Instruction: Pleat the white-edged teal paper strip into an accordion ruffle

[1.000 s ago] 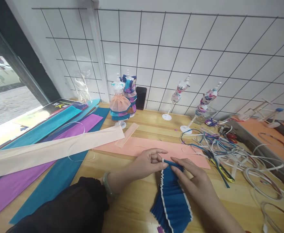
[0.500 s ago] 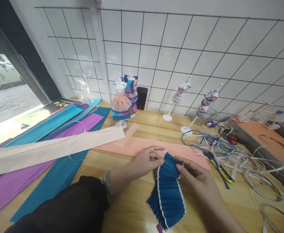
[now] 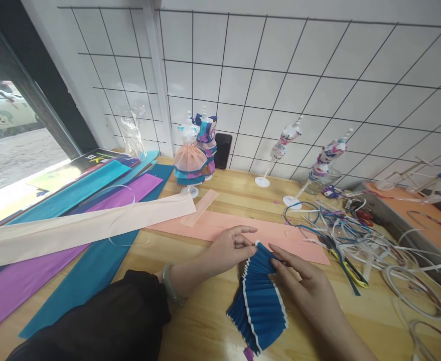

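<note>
A pleated blue fabric strip [image 3: 266, 301] with narrow white edging hangs in folds over the wooden table. My left hand [image 3: 232, 250] pinches its upper left corner between thumb and finger. On the other side, my right hand [image 3: 305, 278] grips the upper right edge, fingers closed on the pleats. The lower part of the strip hangs loose toward me, doubled over. Behind both hands lies a flat peach fabric strip [image 3: 273, 233]. A small purple scrap [image 3: 248, 353] shows at the bottom tip of the blue strip.
Long fabric strips, including a cream one [image 3: 92, 216], spread at the left. Small dress forms, one in a peach skirt [image 3: 190, 158], and a phone [image 3: 224, 150] stand at the back. Tangled ribbons [image 3: 340, 225] and yellow-handled scissors [image 3: 355, 277] lie at the right.
My right hand has drawn its fingers closer around the upper right edge, bunching the pleats there. My left hand keeps its pinch. The view has shifted slightly.
</note>
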Available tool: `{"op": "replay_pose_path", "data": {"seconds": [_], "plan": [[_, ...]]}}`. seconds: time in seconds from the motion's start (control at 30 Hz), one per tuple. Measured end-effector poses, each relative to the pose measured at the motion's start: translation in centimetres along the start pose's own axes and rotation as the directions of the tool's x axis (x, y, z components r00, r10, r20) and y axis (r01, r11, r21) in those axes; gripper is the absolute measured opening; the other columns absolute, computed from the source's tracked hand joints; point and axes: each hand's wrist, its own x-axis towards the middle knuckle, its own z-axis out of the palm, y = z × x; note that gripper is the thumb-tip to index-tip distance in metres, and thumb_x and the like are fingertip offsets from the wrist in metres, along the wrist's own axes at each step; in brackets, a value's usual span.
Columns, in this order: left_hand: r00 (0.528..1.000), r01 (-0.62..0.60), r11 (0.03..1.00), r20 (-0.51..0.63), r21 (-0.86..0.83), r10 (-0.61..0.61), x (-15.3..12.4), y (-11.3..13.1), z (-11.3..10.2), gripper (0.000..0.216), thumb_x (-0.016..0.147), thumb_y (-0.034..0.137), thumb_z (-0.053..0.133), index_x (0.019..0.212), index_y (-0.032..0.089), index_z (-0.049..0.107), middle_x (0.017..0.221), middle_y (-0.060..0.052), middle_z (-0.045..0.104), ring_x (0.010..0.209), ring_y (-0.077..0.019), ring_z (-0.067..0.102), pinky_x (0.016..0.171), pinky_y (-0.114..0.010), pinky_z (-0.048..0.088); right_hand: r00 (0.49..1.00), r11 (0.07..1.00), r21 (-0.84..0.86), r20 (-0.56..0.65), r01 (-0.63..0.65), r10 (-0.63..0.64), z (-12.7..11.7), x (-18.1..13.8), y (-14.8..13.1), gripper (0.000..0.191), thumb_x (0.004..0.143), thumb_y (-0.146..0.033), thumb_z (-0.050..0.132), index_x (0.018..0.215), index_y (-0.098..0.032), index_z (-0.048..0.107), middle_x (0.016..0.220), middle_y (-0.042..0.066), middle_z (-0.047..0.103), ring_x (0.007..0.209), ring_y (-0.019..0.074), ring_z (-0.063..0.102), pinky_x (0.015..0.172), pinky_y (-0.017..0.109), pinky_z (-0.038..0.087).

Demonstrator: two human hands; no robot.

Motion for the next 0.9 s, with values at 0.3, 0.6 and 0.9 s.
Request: {"op": "replay_pose_path", "data": {"seconds": [0.3,0.6,0.9], "plan": [[0.996,0.071,0.996,0.058,-0.062,-0.067,0.1,0.0,0.14,0.047,0.053,0.033,0.079,0.092,0.011,0.062,0.065,0.003,0.055,0.06,-0.0061,0.051,0.061,-0.021,0.038,0.994,0.998,0.001,0.081,0.068,-0.068,0.04,-0.36,-0.01,0.033,0.083,-0.028,0.051,0.114,-0.024,0.061,0.112,0.006,0.065,0.102,0.0243,0.061,0.076,0.035,0.056],[1.0,0.006,0.997,0.028,-0.078,-0.004,-0.04,0.51,0.25,0.036,0.054,0.033,0.078,0.075,0.011,0.058,0.059,0.005,0.051,0.055,-0.004,0.047,0.055,-0.018,0.035,0.998,0.999,-0.043,0.063,0.03,-0.028,0.29,-0.18,0.23,0.032,0.082,-0.032,0.052,0.11,-0.019,0.062,0.104,0.009,0.068,0.096,0.0227,0.063,0.078,0.035,0.054],[1.0,-0.027,0.999,0.009,-0.045,0.027,0.23,-0.28,0.01,0.036,0.059,0.034,0.075,0.08,0.011,0.058,0.064,0.001,0.056,0.06,-0.0064,0.052,0.058,-0.02,0.039,0.998,1.0,0.021,0.057,0.005,-0.006,0.02,0.19,-0.54,0.025,0.082,-0.033,0.051,0.098,-0.02,0.067,0.099,0.008,0.069,0.09,0.0214,0.065,0.077,0.032,0.053]]}}
